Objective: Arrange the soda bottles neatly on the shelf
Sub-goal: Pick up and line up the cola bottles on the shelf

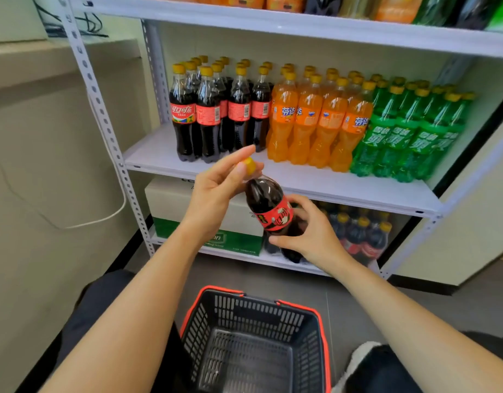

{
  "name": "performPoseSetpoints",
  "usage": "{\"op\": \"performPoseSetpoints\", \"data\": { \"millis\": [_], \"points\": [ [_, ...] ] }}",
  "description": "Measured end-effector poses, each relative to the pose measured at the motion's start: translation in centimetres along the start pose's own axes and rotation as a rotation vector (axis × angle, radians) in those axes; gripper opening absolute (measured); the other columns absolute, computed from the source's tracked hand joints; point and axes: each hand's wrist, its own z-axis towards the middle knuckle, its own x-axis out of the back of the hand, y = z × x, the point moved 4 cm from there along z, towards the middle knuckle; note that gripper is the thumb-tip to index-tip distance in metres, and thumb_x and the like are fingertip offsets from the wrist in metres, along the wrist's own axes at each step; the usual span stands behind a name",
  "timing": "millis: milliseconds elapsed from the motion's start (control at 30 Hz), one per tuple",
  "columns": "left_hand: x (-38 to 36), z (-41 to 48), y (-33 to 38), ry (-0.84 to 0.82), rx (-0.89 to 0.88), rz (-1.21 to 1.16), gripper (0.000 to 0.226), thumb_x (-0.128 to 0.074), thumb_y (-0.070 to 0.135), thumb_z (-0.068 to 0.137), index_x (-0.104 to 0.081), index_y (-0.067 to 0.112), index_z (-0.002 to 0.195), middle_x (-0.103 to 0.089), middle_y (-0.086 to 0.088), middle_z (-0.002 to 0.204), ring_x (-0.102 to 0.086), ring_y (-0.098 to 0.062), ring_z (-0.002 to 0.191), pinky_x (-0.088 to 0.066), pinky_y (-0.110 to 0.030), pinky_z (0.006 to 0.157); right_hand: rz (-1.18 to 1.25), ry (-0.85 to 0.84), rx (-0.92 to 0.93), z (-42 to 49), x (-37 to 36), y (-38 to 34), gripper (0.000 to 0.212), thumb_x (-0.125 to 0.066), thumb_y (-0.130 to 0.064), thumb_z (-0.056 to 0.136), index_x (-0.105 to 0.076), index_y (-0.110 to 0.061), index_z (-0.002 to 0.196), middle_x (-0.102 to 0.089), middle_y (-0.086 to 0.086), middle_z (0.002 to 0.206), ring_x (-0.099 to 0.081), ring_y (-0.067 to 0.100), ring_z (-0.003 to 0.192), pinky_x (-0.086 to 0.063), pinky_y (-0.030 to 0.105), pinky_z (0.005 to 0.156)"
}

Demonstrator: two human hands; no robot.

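A cola bottle [268, 204] with a red label and yellow cap tilts in front of the middle shelf [329, 184]. My left hand [216, 191] pinches its cap and neck. Around the bottle's lower body curls my right hand [311, 236]. On the shelf stand rows of cola bottles [216, 114] at the left, orange soda bottles [318, 120] in the middle and green soda bottles [409, 134] at the right.
A black basket [253, 347] with a red rim sits on the floor below my arms, nothing in it. The bottom shelf holds a white and green carton [188, 219] and wrapped cola bottles [363, 234]. A metal upright [103, 114] and a white cable stand at the left.
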Motion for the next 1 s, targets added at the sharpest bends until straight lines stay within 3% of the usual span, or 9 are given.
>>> {"op": "performPoseSetpoints", "data": {
  "millis": [133,333,467,567,633,767,900,933,1000],
  "points": [
    [0.2,0.1,-1.4,-0.1,0.14,-0.066,0.042,-0.054,0.028,0.102,-0.056,0.029,0.143,-0.072,-0.003,0.125,-0.065,-0.019,0.124,-0.055,-0.027,0.09,0.248,-0.078,-0.133,-2.3,-1.1,1.6,0.061,-0.088,-0.034,0.067,-0.057,-0.026,0.118,-0.076,-0.005,0.108,-0.07,0.011,0.105,-0.049,0.026,0.091],
    [-1.4,-1.3,-5.0,-0.299,0.395,-0.116,0.065,-0.059,0.015,0.101,-0.032,0.039,0.155,-0.067,-0.011,0.135,-0.065,-0.027,0.123,-0.058,-0.037,0.089,0.693,-0.078,-0.304,-5.9,-3.3,3.4,0.035,-0.072,-0.031,0.083,-0.07,-0.017,0.115,-0.073,0.01,0.108,-0.068,0.023,0.099,-0.055,0.032,0.087],
    [-1.3,-1.8,-6.8,-0.288,0.499,-0.177,0.065,-0.063,0.014,0.095,-0.042,0.036,0.151,-0.072,-0.007,0.122,-0.071,-0.024,0.107,-0.059,-0.041,0.083,0.781,-0.099,-0.448,-7.4,-3.5,3.4,0.043,-0.064,-0.051,0.086,-0.077,-0.015,0.105,-0.072,0.02,0.103,-0.07,0.031,0.088,-0.059,0.039,0.078],
    [-0.9,-2.2,-8.3,-0.19,0.551,-0.165,0.058,-0.068,0.018,0.094,-0.049,0.032,0.146,-0.075,-0.003,0.112,-0.073,-0.02,0.097,-0.06,-0.037,0.076,0.847,-0.144,-0.487,-8.1,-3.5,3.4,0.051,-0.057,-0.049,0.091,-0.07,-0.01,0.121,-0.068,0.022,0.115,-0.067,0.036,0.099,-0.055,0.044,0.087],
    [-0.2,-2.7,-9.6,-0.057,0.614,-0.198,0.054,-0.068,0.02,0.095,-0.049,0.026,0.146,-0.075,-0.003,0.106,-0.074,-0.018,0.088,-0.06,-0.035,0.071,0.85,-0.145,-0.393,-8.0,-2.6,3.2,0.05,-0.068,-0.032,0.09,-0.059,-0.01,0.133,-0.062,0.019,0.124,-0.061,0.033,0.108,-0.051,0.04,0.088],
    [0.8,-5.8,-12.1,0.219,0.733,-0.29,0.037,-0.067,0.025,0.098,-0.054,0.018,0.132,-0.069,-0.01,0.107,-0.074,-0.02,0.075,-0.062,-0.038,0.066,0.68,-0.104,-0.188,-8.3,-0.5,3.3,0.076,-0.085,-0.018,0.059,-0.057,-0.023,0.129,-0.054,0.004,0.131,-0.059,0.015,0.117,-0.051,0.029,0.093],
    [2.3,-8.9,-13.4,0.35,0.856,-0.369,0.065,-0.069,0.036,0.095,-0.042,0.01,0.148,-0.064,-0.025,0.129,-0.076,-0.031,0.1,-0.063,-0.04,0.072,0.514,-0.079,-0.033,-8.4,-1.2,3.1,0.068,-0.083,0.003,0.063,-0.059,-0.02,0.123,-0.058,0.003,0.12,-0.06,0.021,0.111,-0.048,0.055,0.106],
    [2.7,-9.4,-13.5,0.358,0.878,-0.38,0.069,-0.069,0.038,0.094,-0.04,0.01,0.15,-0.062,-0.028,0.131,-0.075,-0.033,0.103,-0.064,-0.039,0.073,0.461,-0.045,-0.006,-8.4,-1.4,3.1,0.067,-0.083,0.004,0.066,-0.059,-0.018,0.124,-0.06,0.003,0.119,-0.06,0.02,0.111,-0.048,0.056,0.106],
    [3.5,-10.7,-13.4,0.412,0.902,-0.468,0.058,-0.066,0.035,0.098,-0.046,0.01,0.146,-0.06,-0.03,0.132,-0.074,-0.036,0.103,-0.064,-0.038,0.074,0.377,0.028,0.038,-8.4,-1.4,3.0,0.064,-0.086,-0.004,0.07,-0.061,-0.018,0.127,-0.063,0.0,0.12,-0.061,0.015,0.11,-0.051,0.041,0.101]
  ]
}}
